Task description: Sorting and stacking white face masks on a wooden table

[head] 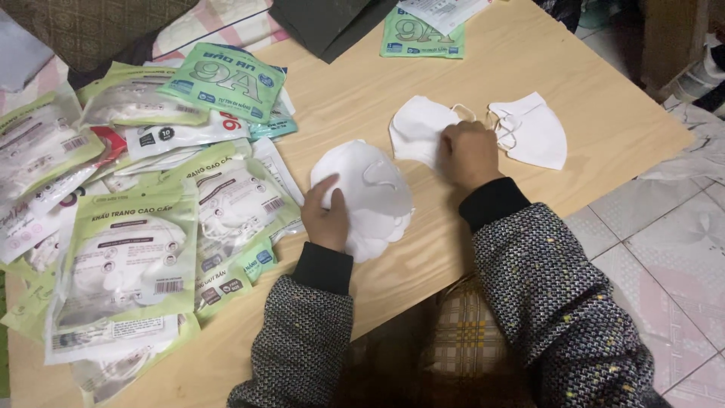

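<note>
Low wooden table [574, 113], seen from above. Left hand [326, 215] lies flat, fingers together, pressing on a stack of white masks [370, 196] near the table's front edge. Right hand [468, 153] is curled, fingers closed on the edge of a single white mask [415, 128] lying just beyond the stack. A third mask [532, 128] sits to the right of it, ear loops showing, close to the right hand but not held.

Left side of the table: a spread heap of green-and-clear mask packets [128, 257], overlapping, most seemingly filled. One more green packet [419, 34] lies at the far edge, beside a dark folder-like thing [325, 23].

Step in hand, as judged: gathering loose masks onto the stack — the left hand steadies the pile while the right takes up the next one.

Next move calls for lifting the single mask clear without snagging its loops on the neighbour, then laying it square on the stack, the left hand giving way to let it land.
</note>
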